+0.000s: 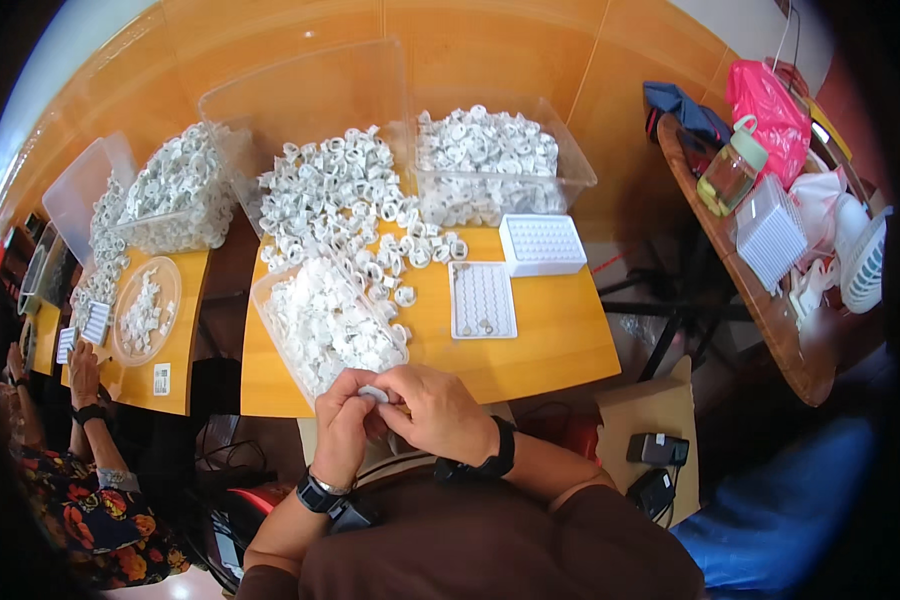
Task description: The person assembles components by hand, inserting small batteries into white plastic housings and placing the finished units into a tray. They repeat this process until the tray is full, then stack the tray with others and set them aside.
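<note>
In front of my body, at the table's near edge, both hands come together on a small white plastic part (374, 394). My left hand (342, 428) pinches it from the left. The fingers of my right hand (438, 408) are closed on its right side and hide much of it. Just beyond the hands is a clear plastic bin (398, 357) full of small white pieces. Farther back lies a loose heap of white ring-shaped parts (340, 180), spreading toward the middle of the table. A shallow white tray (482, 300) with wavy rows has a few small pieces in it.
A stack of white trays (543, 245) and a clear bin of white parts (575, 180) stand farther back. At left, a co-worker's hand (84, 372) is by a round dish (172, 320). On the right, a brown table (715, 250) bears a bottle, bags and a fan.
</note>
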Available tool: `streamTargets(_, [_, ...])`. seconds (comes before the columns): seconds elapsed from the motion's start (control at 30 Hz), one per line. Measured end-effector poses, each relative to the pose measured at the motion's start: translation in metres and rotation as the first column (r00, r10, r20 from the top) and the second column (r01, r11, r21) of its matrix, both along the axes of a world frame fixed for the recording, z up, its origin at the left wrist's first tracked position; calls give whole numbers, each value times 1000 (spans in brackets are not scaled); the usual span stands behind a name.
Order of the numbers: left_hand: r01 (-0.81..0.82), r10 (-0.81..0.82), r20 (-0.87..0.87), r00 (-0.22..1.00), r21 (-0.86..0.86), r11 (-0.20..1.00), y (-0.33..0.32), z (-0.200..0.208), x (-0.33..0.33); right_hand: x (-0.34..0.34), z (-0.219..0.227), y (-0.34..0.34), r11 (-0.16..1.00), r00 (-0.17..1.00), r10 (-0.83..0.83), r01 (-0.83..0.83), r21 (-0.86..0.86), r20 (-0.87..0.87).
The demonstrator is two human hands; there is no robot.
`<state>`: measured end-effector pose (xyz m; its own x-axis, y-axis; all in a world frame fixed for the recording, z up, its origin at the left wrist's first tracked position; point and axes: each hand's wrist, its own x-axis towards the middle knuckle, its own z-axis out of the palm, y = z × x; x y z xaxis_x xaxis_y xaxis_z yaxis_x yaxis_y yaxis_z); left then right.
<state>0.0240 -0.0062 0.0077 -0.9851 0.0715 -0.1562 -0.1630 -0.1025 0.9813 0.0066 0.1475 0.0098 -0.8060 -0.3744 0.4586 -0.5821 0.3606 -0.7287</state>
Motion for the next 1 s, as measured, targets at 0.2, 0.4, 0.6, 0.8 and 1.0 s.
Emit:
streamTargets(0.2, [60, -57, -49, 997, 66, 996, -4, -6, 2, 3, 0, -5, 997, 993, -76, 77, 13, -94])
streamTargets(0.4, [-13, 33, -150, 988, 133, 991, 4, 0, 2, -34, 47, 27, 983, 982, -180, 181, 6, -52])
streamTargets(0.6, [23, -6, -139, 990, 127, 992, 3, 4, 4, -158, 144, 99, 785, 650, -517, 620, -5, -557])
streamTargets(0.8, [0, 20, -121, 992, 165, 986, -3, -1, 4, -153, 125, 95, 837, 814, -391, 508, 201, -429])
streamTargets(1.0, [44, -29, -86, 996, 179, 983, -3, -1, 6, -162, 34, 86, 821, 963, -236, 271, 503, -134])
